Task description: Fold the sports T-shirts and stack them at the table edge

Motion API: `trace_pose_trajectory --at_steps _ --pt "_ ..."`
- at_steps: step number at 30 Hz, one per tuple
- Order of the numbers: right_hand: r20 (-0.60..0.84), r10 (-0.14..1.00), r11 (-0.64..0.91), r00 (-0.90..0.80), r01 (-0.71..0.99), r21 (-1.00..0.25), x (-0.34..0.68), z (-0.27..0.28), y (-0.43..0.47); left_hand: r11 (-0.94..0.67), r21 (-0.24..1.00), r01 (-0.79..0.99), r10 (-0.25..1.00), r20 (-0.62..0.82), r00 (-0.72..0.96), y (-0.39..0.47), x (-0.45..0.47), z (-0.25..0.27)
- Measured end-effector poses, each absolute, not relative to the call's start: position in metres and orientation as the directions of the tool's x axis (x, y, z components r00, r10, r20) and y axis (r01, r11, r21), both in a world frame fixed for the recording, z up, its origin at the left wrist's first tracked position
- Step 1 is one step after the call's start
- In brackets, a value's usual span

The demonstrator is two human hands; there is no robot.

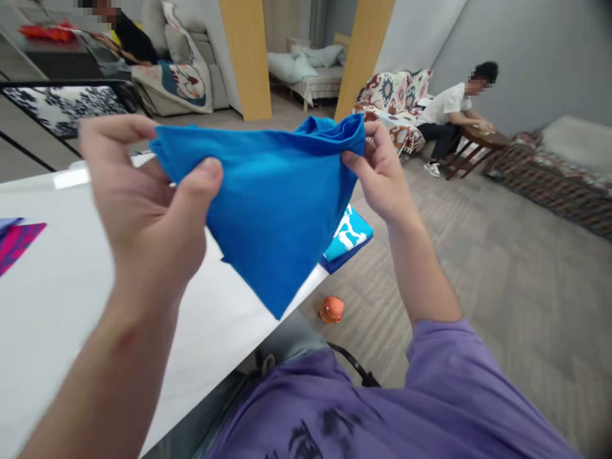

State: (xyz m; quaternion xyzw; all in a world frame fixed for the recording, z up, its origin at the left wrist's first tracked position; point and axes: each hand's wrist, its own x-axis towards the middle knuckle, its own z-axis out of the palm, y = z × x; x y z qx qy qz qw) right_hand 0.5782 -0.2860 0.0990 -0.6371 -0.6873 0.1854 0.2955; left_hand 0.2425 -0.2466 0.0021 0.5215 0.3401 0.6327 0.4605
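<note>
Near the flat white tabletop (205, 325), I'm watching the left hand (148, 197) and right hand (383, 173) pinching folded bright-blue cloth (282, 197), probably keeping its top taut

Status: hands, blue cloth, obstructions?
Left hand and right hand pinching blue cloth at its upper ends. Cloth held up, hanging to a point. Folded patterned cloth partly hidden behind; nothing visibly blocking.

The blue cloth (280, 210) partly hides a printed bundle (352, 234); the left edge crops magenta fabric (20, 243)
</note>
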Motion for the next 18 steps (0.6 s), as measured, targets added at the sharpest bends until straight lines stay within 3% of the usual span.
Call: trace_pose_trajectory --at_steps 3,6,9,11,14,18 --pt "0.170 0.985 0.062 0.021 0.883 -0.466 0.636 0.088 -0.257 -0.342 0.903 -0.259 0.929 0.366 0.049 -0.221 0.316 -0.009" --pt "0.102 0.992 -0.036 0.081 0.924 -0.380 0.679 0.051 -0.223 -0.205 0.952 -0.227 0.966 0.235 0.111 -0.190 0.378 -0.055" --pt "0.000 0.981 -0.185 0.193 0.939 -0.291 0.702 0.002 -0.208 0.031 0.999 0.017 0.983 -0.034 0.182 -0.173 0.414 -0.112" --pt "-0.052 0.965 -0.261 0.256 0.944 -0.202 0.707 -0.031 -0.214 0.155 0.956 0.250 0.964 -0.201 0.171 -0.176 0.419 -0.142" --pt "-0.140 0.965 -0.238 0.220 0.963 -0.129 0.704 -0.073 -0.238 0.193 0.883 0.429 0.944 -0.286 0.164 -0.196 0.400 -0.167" --pt "-0.245 0.967 -0.118 0.072 0.977 -0.180 0.689 -0.108 -0.267 0.177 0.883 0.435 0.924 -0.301 0.235 -0.231 0.345 -0.172"
